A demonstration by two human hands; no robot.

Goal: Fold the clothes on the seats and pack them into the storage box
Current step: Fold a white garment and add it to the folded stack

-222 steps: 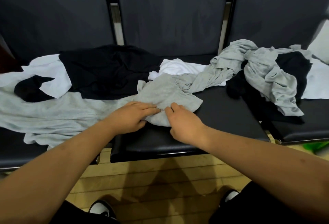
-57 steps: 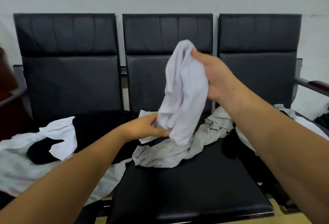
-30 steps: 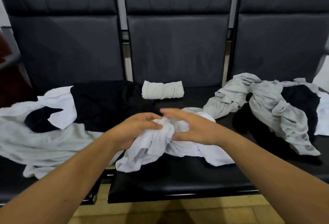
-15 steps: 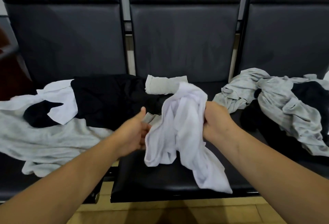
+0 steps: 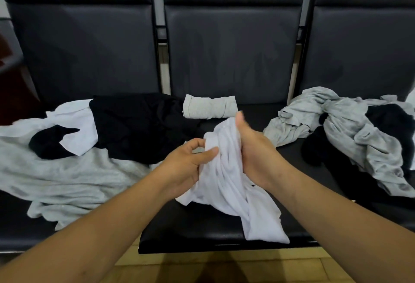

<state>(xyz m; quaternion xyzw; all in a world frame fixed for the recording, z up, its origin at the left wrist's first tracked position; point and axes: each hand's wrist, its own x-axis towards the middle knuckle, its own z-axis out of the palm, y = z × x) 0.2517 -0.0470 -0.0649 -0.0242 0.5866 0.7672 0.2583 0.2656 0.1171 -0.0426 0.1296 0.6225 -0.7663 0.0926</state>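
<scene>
A crumpled white garment (image 5: 226, 183) hangs between my hands over the middle black seat (image 5: 202, 231). My left hand (image 5: 186, 165) pinches its left edge between thumb and fingers. My right hand (image 5: 253, 150) grips the bunched cloth from the right, thumb pointing up. The garment's lower end trails onto the seat's front edge. A rolled grey garment (image 5: 210, 109) lies at the back of the same seat. No storage box is in view.
A heap of black (image 5: 139, 125), white (image 5: 74, 125) and light grey clothes (image 5: 56, 177) covers the left seat. Tangled grey (image 5: 350, 129) and black clothes (image 5: 390, 118) lie on the right seat. Wooden floor (image 5: 224, 267) shows below the seat edge.
Both hands have come closer together around the white garment and lowered it a little; the cloth is more bunched than half a second ago. The piles and the grey roll have not moved.
</scene>
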